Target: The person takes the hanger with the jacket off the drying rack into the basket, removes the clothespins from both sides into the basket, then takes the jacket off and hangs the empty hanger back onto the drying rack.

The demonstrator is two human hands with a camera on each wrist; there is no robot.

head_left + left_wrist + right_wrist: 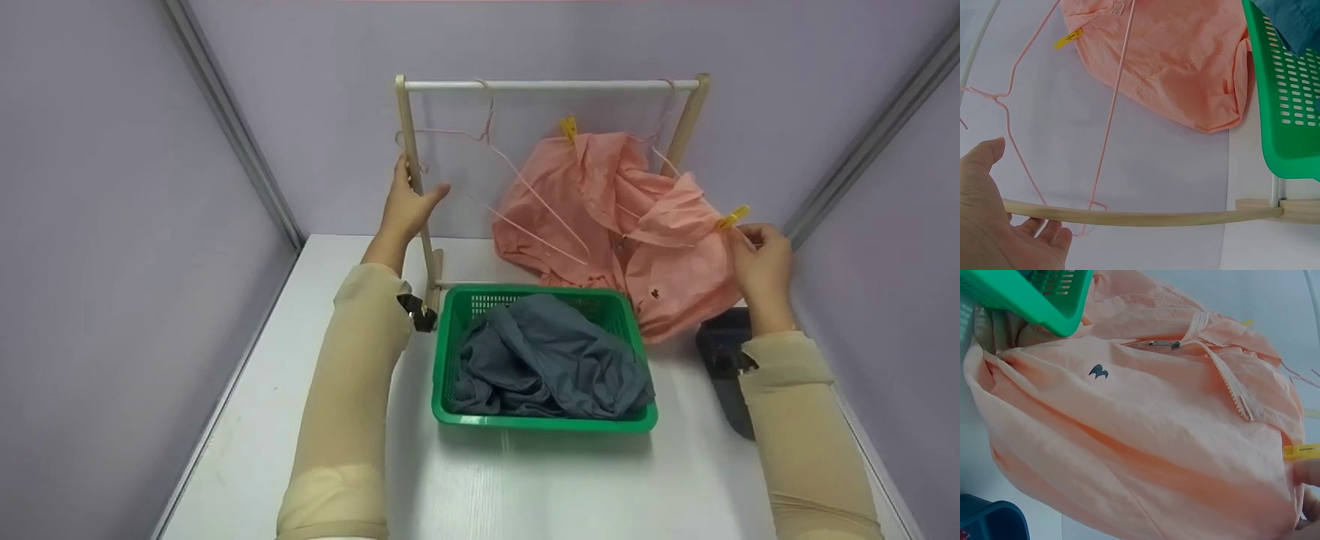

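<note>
**Head view: jacket pegged on the rack, grey garment waiting in the basket**

Head view shows the peach jacket hanging crumpled from a pink wire hanger at the right end of the wooden drying rack, its lower part slumped onto the white table behind the green basket. By my reading the hanging is partly done: the jacket is up and carries pegs, yet it sags rather than hanging straight. The grey garment lies bundled in the basket, untouched, and an empty hanger on the left of the rail has nothing on it, so that piece looks to be what is left.

The left hand steadies the rack's left upright, thumb on one side and fingers loosely curved round the post; the left wrist view shows the palm fairly open against the wood. The right hand is at the jacket's right edge, fingertips pinching the fabric just beside the yellow peg; the right wrist view shows only the fingertips beside that peg.

Counted:
- garments: two, one peach on the rack and one grey in the basket
- pink wire hangers: two, one bare on the left and one under the jacket
- yellow pegs: two, another peg sitting near the collar
- baskets: one green
- dark container: one, on the table just near the right wrist, contents not visible
</note>
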